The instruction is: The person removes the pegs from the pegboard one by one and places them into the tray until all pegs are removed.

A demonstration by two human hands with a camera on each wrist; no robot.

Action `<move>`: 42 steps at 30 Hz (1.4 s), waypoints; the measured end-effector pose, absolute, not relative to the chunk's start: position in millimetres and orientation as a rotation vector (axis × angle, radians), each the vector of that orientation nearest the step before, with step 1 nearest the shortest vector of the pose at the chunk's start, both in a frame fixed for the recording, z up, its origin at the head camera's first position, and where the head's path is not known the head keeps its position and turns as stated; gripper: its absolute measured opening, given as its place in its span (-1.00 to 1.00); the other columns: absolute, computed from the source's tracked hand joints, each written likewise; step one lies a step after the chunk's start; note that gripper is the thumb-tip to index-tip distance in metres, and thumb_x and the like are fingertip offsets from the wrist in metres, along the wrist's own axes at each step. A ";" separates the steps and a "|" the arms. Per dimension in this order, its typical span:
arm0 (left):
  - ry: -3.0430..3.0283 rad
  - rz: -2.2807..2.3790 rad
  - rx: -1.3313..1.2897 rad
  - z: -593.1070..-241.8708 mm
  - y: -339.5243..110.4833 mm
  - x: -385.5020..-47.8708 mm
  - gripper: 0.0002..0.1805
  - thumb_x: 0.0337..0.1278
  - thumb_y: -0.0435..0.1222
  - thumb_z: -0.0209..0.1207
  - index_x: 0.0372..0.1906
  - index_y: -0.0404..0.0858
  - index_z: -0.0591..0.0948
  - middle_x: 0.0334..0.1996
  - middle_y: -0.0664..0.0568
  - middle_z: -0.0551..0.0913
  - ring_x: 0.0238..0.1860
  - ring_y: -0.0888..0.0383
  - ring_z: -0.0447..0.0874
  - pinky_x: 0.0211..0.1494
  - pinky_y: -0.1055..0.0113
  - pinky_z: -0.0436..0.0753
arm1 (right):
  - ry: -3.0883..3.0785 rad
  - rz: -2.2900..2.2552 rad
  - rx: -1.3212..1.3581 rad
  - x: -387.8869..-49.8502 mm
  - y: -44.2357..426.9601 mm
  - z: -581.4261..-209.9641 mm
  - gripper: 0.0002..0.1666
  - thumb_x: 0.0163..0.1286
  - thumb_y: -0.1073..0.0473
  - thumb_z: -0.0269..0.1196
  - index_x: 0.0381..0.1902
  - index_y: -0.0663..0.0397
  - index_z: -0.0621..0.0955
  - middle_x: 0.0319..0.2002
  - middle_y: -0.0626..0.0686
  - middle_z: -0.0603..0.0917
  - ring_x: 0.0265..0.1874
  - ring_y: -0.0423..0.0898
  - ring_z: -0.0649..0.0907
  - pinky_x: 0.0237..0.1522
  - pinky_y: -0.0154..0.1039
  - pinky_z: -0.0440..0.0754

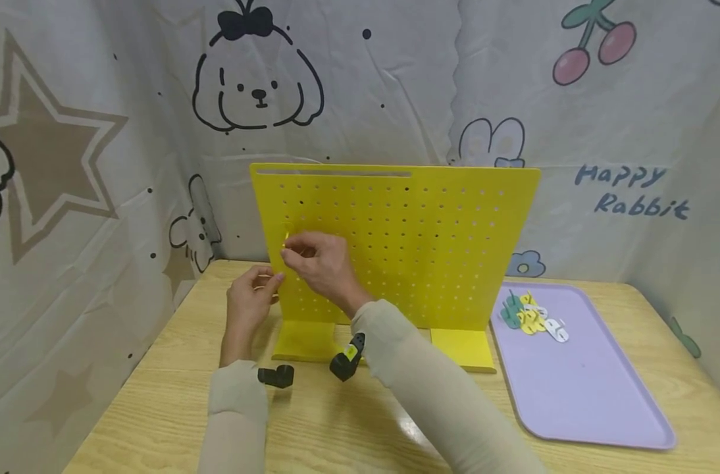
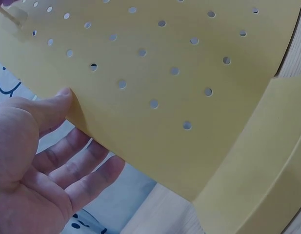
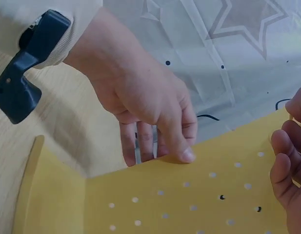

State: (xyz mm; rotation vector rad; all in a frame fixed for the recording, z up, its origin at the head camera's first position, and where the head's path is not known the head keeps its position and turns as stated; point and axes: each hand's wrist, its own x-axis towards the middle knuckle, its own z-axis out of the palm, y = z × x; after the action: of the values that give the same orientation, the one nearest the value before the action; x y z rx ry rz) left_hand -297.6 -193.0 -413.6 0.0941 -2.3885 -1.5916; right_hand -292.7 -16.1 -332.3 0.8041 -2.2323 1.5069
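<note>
A yellow pegboard (image 1: 395, 250) stands upright on two flat feet. My left hand (image 1: 250, 299) holds its left edge; in the left wrist view the thumb (image 2: 60, 105) lies on the front face and the fingers (image 2: 91, 161) are behind the edge. Higher up, my right hand (image 1: 324, 266) is at the board's left side, its thumb and fingertips pinching a small yellow pegboard hook (image 1: 286, 237) against the face. The right wrist view shows only part of the right hand (image 3: 291, 151), and the fingers cover much of the hook.
To the right, a lilac tray (image 1: 573, 388) holds several small hooks in green (image 1: 510, 311), yellow (image 1: 532, 320) and white (image 1: 557, 330). The wooden table (image 1: 164, 388) runs back to a printed curtain (image 1: 384, 85). Black wrist cameras (image 1: 347, 357) sit near both forearms.
</note>
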 end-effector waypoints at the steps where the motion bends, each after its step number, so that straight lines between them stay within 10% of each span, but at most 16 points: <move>1: -2.389 -1.590 0.094 -413.1 -193.1 -297.8 -0.68 0.38 -0.14 0.24 -0.02 -0.32 0.59 -0.13 -0.22 0.69 -0.14 -0.09 0.73 -0.15 0.17 0.79 | -2.221 1.508 0.813 -292.1 -14.8 -330.6 -0.86 0.36 0.21 0.36 -0.20 0.15 0.77 -0.31 -0.04 0.76 -0.41 -0.22 0.64 -0.37 -0.42 0.68; 24: -2.405 -1.568 0.084 -411.3 -196.4 -295.7 -0.68 0.39 -0.15 0.23 0.00 -0.32 0.58 -0.07 -0.22 0.69 -0.08 -0.10 0.72 -0.13 0.21 0.78 | -2.203 1.543 0.865 -253.2 89.5 -349.7 -0.91 0.31 0.36 0.35 -0.24 0.28 0.74 -0.32 0.02 0.74 -0.44 -0.10 0.63 -0.42 -0.22 0.70; 42: -2.398 -1.573 0.069 -413.3 -191.4 -295.1 -0.69 0.40 -0.17 0.22 -0.01 -0.35 0.58 -0.09 -0.25 0.69 -0.10 -0.13 0.73 -0.08 0.10 0.77 | -2.314 1.337 0.467 -210.7 221.5 -382.5 -0.86 0.25 0.42 0.40 -0.22 0.23 0.74 -0.32 0.07 0.76 -0.43 -0.19 0.67 -0.41 -0.42 0.67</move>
State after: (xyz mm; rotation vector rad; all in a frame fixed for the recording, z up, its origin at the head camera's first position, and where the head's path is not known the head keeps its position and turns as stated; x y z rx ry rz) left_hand -295.1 -191.4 -413.3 0.0692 -2.3984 -1.5733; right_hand -210.7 221.5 -382.5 0.4672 -2.3137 1.3366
